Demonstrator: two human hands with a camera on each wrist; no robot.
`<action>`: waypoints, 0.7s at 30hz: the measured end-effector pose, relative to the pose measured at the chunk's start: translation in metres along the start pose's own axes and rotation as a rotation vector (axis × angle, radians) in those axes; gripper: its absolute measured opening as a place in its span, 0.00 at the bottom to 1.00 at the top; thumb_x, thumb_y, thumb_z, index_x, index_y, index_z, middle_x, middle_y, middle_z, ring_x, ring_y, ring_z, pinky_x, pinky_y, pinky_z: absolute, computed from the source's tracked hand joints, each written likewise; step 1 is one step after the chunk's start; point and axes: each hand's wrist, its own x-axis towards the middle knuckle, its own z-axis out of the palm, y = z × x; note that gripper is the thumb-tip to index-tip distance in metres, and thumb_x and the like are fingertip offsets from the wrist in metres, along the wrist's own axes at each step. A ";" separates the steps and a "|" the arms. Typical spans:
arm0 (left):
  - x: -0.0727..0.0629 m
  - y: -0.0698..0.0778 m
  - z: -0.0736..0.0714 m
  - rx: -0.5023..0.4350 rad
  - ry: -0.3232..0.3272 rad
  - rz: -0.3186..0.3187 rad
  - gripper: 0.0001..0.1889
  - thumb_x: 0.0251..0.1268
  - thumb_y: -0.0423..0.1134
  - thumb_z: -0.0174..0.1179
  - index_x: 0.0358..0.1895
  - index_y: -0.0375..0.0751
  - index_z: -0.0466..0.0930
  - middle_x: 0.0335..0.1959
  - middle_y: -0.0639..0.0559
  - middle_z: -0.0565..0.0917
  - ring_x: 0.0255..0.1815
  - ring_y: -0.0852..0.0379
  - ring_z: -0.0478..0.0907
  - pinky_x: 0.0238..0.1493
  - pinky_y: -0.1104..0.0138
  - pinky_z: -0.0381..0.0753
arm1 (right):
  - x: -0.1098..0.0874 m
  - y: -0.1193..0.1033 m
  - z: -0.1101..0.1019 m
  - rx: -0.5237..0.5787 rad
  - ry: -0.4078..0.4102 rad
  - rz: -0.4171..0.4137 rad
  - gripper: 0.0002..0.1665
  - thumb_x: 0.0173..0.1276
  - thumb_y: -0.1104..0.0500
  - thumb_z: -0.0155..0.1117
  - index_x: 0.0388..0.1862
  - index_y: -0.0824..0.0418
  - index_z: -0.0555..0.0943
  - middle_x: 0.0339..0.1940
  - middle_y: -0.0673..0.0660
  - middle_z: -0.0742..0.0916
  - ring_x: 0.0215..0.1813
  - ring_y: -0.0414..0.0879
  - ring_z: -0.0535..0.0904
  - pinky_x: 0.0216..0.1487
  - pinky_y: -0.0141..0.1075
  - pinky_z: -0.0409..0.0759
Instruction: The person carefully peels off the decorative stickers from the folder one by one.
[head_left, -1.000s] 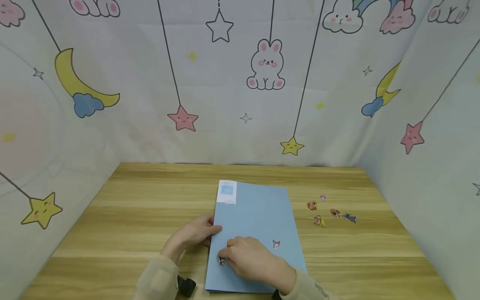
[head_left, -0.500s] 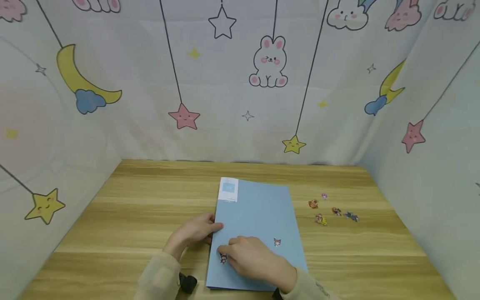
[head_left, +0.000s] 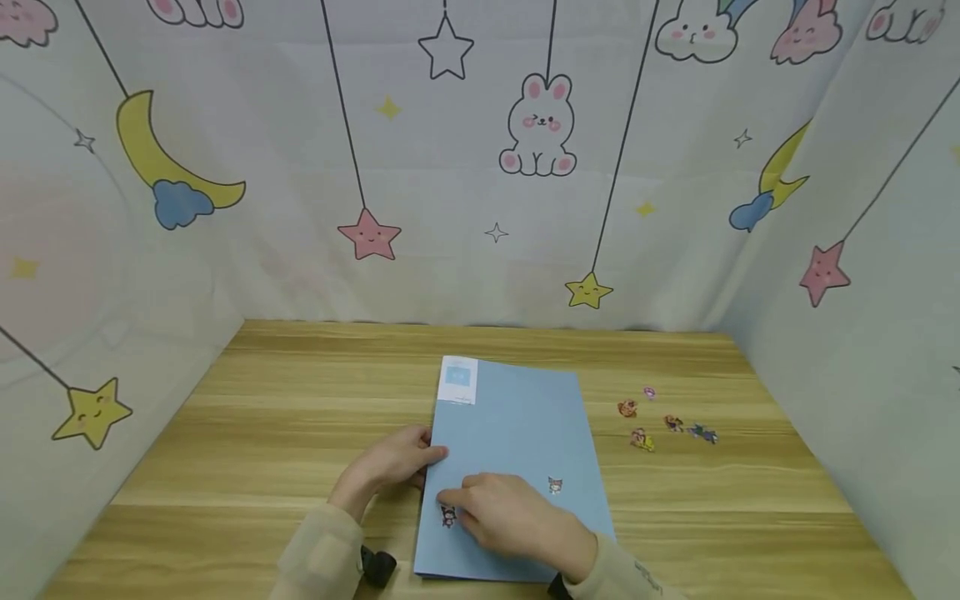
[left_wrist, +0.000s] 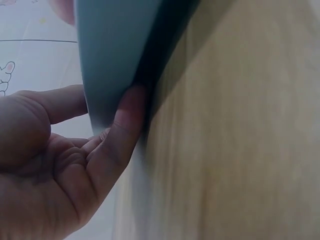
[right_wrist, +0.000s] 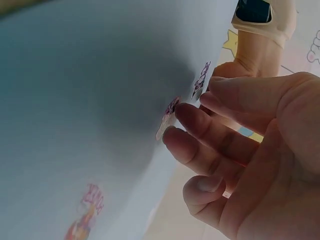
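A light blue folder (head_left: 517, 433) lies on the wooden table, a white label in its far left corner. My left hand (head_left: 393, 462) grips its left edge, thumb on top and fingers underneath; the left wrist view shows a finger (left_wrist: 127, 120) under the raised edge. Over the folder's lower part is my right hand (head_left: 502, 512), its index finger extended at the top of a small dark cartoon sticker (head_left: 448, 517). A second sticker (head_left: 555, 485) lies to that hand's right. In the right wrist view, another cartoon sticker (right_wrist: 169, 117) shows by the middle fingertips.
Several loose cartoon stickers (head_left: 641, 439) lie on the table (head_left: 720, 517) to the right of the folder. Behind and at both sides hangs a white curtain (head_left: 465, 283) printed with stars, moons and rabbits.
The head view has shifted slightly. The right index finger stays by the dark sticker with only a tiny shift, and the left hand keeps its grip on the folder's edge.
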 end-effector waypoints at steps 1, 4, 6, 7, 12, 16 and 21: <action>0.000 0.000 0.000 0.002 0.000 0.002 0.13 0.74 0.34 0.53 0.52 0.25 0.73 0.36 0.43 0.84 0.36 0.49 0.84 0.35 0.59 0.84 | 0.000 0.000 0.000 0.007 -0.005 0.002 0.17 0.69 0.61 0.63 0.56 0.50 0.83 0.30 0.43 0.81 0.28 0.30 0.70 0.29 0.24 0.72; -0.001 0.001 0.000 0.009 0.002 0.004 0.13 0.74 0.34 0.53 0.52 0.25 0.73 0.36 0.43 0.83 0.36 0.50 0.84 0.35 0.59 0.84 | 0.001 -0.001 -0.001 0.019 -0.020 0.013 0.17 0.69 0.61 0.63 0.55 0.49 0.83 0.30 0.43 0.81 0.28 0.30 0.70 0.30 0.25 0.72; -0.001 0.001 0.000 0.011 0.004 0.004 0.13 0.74 0.34 0.53 0.51 0.25 0.73 0.35 0.43 0.83 0.36 0.50 0.84 0.35 0.59 0.84 | 0.002 -0.002 -0.001 0.020 -0.022 0.019 0.17 0.69 0.61 0.63 0.54 0.48 0.84 0.30 0.42 0.81 0.28 0.30 0.70 0.30 0.25 0.72; -0.001 0.001 0.000 0.014 0.006 0.003 0.13 0.74 0.34 0.53 0.51 0.25 0.73 0.35 0.43 0.83 0.36 0.51 0.83 0.35 0.59 0.84 | 0.001 -0.003 -0.001 0.021 -0.022 0.021 0.17 0.69 0.61 0.63 0.54 0.48 0.84 0.30 0.42 0.81 0.28 0.30 0.70 0.30 0.25 0.72; -0.001 0.001 0.001 0.019 0.009 -0.002 0.13 0.74 0.34 0.53 0.52 0.25 0.73 0.35 0.43 0.83 0.36 0.51 0.83 0.35 0.59 0.84 | 0.000 -0.004 0.000 0.015 -0.014 0.016 0.16 0.68 0.61 0.64 0.53 0.48 0.85 0.30 0.42 0.81 0.29 0.30 0.70 0.30 0.25 0.72; -0.001 0.001 0.001 0.019 0.009 -0.003 0.14 0.74 0.34 0.53 0.53 0.25 0.73 0.36 0.43 0.83 0.37 0.51 0.83 0.35 0.59 0.84 | 0.000 -0.004 0.000 0.012 -0.012 0.011 0.15 0.68 0.61 0.65 0.51 0.48 0.85 0.29 0.41 0.80 0.28 0.30 0.70 0.30 0.25 0.72; -0.002 0.002 0.001 0.013 0.011 -0.002 0.14 0.74 0.33 0.53 0.53 0.25 0.73 0.36 0.43 0.83 0.37 0.51 0.84 0.35 0.59 0.84 | 0.000 -0.003 0.001 0.027 -0.017 0.009 0.15 0.68 0.62 0.64 0.52 0.48 0.85 0.29 0.41 0.80 0.28 0.30 0.70 0.30 0.25 0.72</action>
